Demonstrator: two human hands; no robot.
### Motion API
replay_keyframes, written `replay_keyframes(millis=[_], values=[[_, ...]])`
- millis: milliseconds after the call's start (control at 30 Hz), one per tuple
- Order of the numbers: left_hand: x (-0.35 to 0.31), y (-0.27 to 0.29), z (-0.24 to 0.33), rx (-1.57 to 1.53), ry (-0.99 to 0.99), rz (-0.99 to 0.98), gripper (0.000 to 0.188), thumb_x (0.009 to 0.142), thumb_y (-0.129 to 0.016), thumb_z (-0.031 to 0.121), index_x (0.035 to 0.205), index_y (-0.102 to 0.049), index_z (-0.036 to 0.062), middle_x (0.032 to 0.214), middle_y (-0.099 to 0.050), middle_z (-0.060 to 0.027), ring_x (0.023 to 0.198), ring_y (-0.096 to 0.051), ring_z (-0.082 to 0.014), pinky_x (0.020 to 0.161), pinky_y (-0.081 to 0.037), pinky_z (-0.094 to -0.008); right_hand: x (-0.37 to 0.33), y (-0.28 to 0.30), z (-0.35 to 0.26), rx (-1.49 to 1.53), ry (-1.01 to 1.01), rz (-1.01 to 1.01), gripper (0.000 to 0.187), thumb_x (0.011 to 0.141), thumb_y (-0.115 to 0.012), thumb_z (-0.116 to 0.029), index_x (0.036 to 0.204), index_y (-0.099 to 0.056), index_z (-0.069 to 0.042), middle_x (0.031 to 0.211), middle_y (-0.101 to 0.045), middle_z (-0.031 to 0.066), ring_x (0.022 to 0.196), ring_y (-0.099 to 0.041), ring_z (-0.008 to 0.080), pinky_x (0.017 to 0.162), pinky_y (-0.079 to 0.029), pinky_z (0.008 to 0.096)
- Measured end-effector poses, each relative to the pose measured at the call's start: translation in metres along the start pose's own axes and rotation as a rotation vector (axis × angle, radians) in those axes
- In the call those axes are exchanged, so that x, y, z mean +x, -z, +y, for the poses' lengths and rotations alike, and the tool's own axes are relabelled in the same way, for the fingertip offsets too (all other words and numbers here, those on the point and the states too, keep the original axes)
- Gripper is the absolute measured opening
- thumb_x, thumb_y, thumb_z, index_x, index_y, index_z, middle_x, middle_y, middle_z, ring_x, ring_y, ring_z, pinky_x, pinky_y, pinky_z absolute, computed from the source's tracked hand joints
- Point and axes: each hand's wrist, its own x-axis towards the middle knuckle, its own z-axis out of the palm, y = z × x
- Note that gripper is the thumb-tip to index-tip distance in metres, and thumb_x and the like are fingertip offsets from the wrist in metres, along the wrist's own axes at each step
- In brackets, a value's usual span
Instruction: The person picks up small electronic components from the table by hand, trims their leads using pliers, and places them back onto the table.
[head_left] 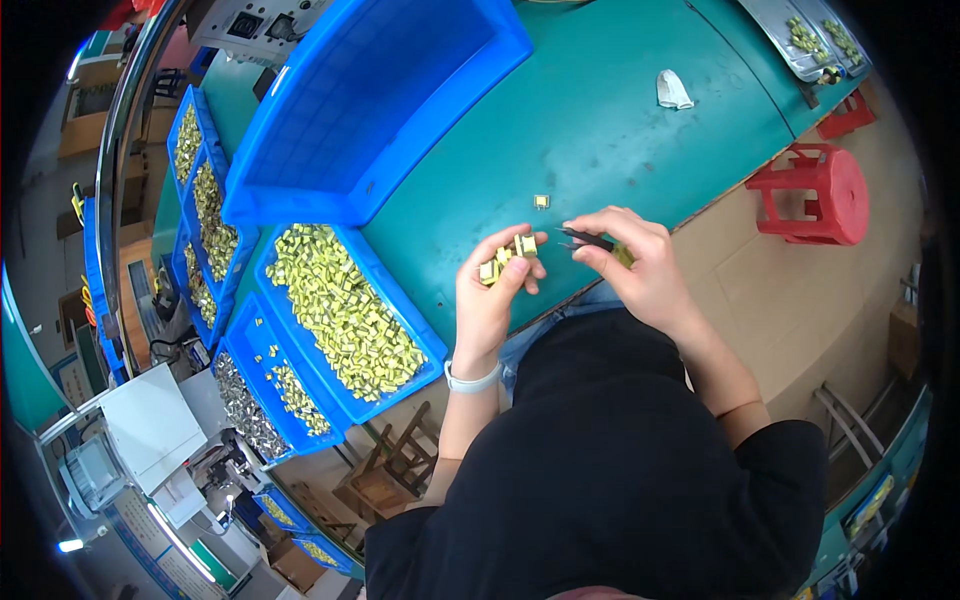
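Note:
My left hand [490, 285] is closed around several small yellow-wrapped transformers [526, 245], with one held up near the fingertips. Black tweezers [588, 238] are gripped in my right hand [640, 262], their tips pointing toward the left hand but apart from it. Something yellow, perhaps another transformer [623, 255], shows within the right hand's fingers. A single transformer [541, 202] lies on the green tabletop [590, 130] just beyond my hands.
A blue bin [340, 380] heaped with transformers stands at the left, beside a tray with fewer pieces and silver metal parts [245, 405]. A large blue crate [400, 110] lies tipped behind. A white crumpled cloth [674, 90], metal trays [800, 40] and a red stool [835, 195] are at the right.

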Motion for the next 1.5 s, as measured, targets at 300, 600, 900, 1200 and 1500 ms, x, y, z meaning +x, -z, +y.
replay_keyframes(millis=[300,600,900,1200,1500], values=[[-0.026,-0.018,0.026,0.293,-0.173,0.086,0.034,0.096,-0.070,0.011,0.127,-0.063,-0.0039,0.114,-0.066,-0.0132,0.093,-0.066,-0.0171,0.075,-0.056,-0.0282,0.003,-0.022,-0.020,-0.071,0.158,0.006,0.020,0.099,-0.062,-0.009,0.116,-0.063,0.002,0.092,-0.060,0.0115,0.078,-0.060,0.0200,0.069,-0.050,0.0300],[-0.031,-0.022,0.030,0.846,-0.444,0.230,0.033,0.087,-0.074,0.000,0.120,-0.070,0.0025,0.111,-0.067,-0.0129,0.091,-0.067,-0.0217,0.081,-0.054,-0.0333,0.004,-0.037,-0.024,-0.253,0.327,0.110,0.029,0.081,-0.076,0.003,0.107,-0.066,0.001,0.079,-0.059,0.0101,0.057,-0.060,0.0219,0.051,-0.048,0.0329],[-0.028,-0.023,0.029,1.043,-0.518,0.212,0.035,0.085,-0.073,-0.006,0.119,-0.066,0.0015,0.110,-0.069,-0.0165,0.098,-0.070,-0.0336,0.081,-0.055,-0.0379,0.007,-0.044,-0.027,-0.254,0.279,0.098,0.014,0.083,-0.072,0.003,0.094,-0.064,0.000,0.078,-0.061,0.0104,0.058,-0.061,0.0249,0.049,-0.047,0.0349],[-0.029,-0.020,0.026,1.111,-0.521,0.210,0.035,0.083,-0.071,-0.008,0.117,-0.065,-0.0004,0.109,-0.070,-0.0168,0.101,-0.069,-0.0355,0.084,-0.055,-0.0417,0.006,-0.049,-0.030,-0.243,0.155,0.058,0.007,0.086,-0.067,0.004,0.092,-0.064,0.001,0.080,-0.065,0.0126,0.063,-0.067,0.0274,0.054,-0.052,0.0350],[-0.028,-0.019,0.024,1.127,-0.563,0.200,0.034,0.082,-0.072,-0.007,0.114,-0.066,0.0015,0.108,-0.070,-0.0157,0.100,-0.069,-0.0347,0.084,-0.055,-0.0395,0.008,-0.050,-0.031,-0.197,0.052,0.065,0.003,0.088,-0.067,0.001,0.090,-0.065,0.002,0.077,-0.065,0.0121,0.060,-0.062,0.0205,0.053,-0.048,0.0322]])
